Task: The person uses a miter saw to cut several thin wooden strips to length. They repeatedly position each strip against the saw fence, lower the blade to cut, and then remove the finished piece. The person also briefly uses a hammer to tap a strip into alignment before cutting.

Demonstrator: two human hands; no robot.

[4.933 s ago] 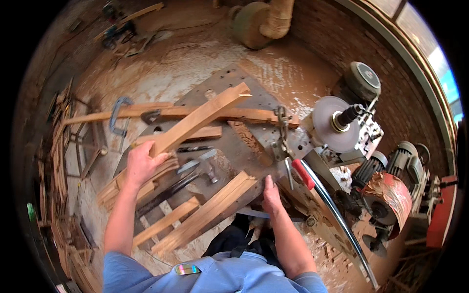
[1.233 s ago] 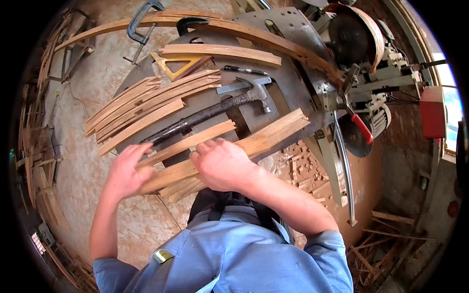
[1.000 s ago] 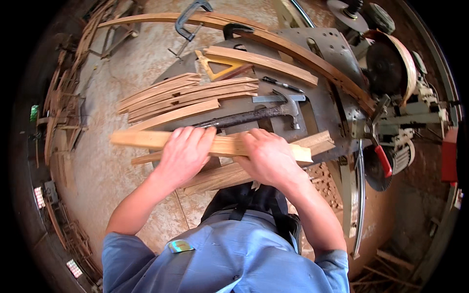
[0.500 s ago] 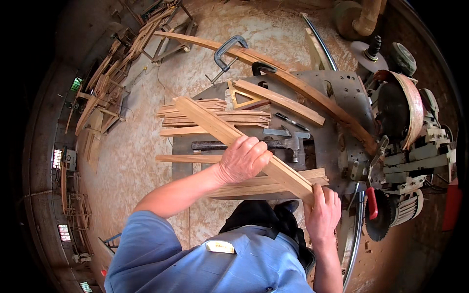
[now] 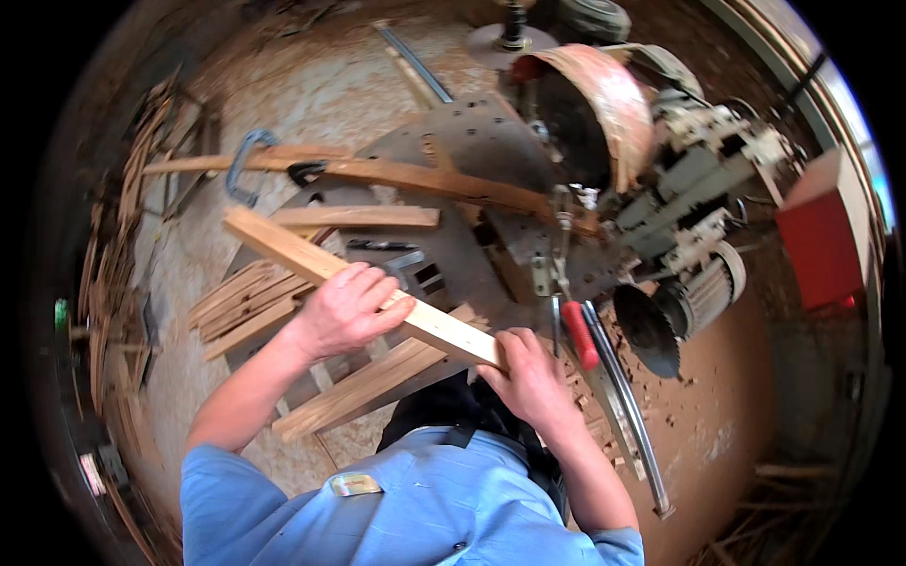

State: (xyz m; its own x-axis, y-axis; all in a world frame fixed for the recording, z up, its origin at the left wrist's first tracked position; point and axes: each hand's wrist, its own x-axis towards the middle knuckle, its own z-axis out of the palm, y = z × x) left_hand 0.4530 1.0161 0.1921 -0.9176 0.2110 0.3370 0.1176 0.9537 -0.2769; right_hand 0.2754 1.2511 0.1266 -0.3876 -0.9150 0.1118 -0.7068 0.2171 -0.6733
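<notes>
A pale wooden strip [image 5: 436, 330] slants over the perforated metal worktable [image 5: 451, 127], gripped in both hands. My left hand [image 5: 351, 311] wraps round its middle, and my right hand [image 5: 524, 377] holds its lower right end. Under and beside it lie a stack of cut strips [image 5: 247, 307], loose strips [image 5: 344, 396] and a marker [image 5: 377, 245]. The hammer is mostly hidden beneath the held strip. Farther back lie a short strip [image 5: 359, 216], a long curved beam [image 5: 434, 186] and a blue-grey C-clamp [image 5: 235, 177].
At right, a red-handled toggle clamp [image 5: 579, 335] borders the table, near a toothed saw blade [image 5: 642, 330], a hooded blade [image 5: 616, 118], motors and a red box [image 5: 821, 226]. Timber racks [image 5: 113, 255] line the left wall; offcuts [image 5: 793, 470] lie lower right.
Earlier only my left hand held a strip; both hold one now. Over the last second it turned from level to slanting, and the camera's view swung, bringing the right-side machines further into frame.
</notes>
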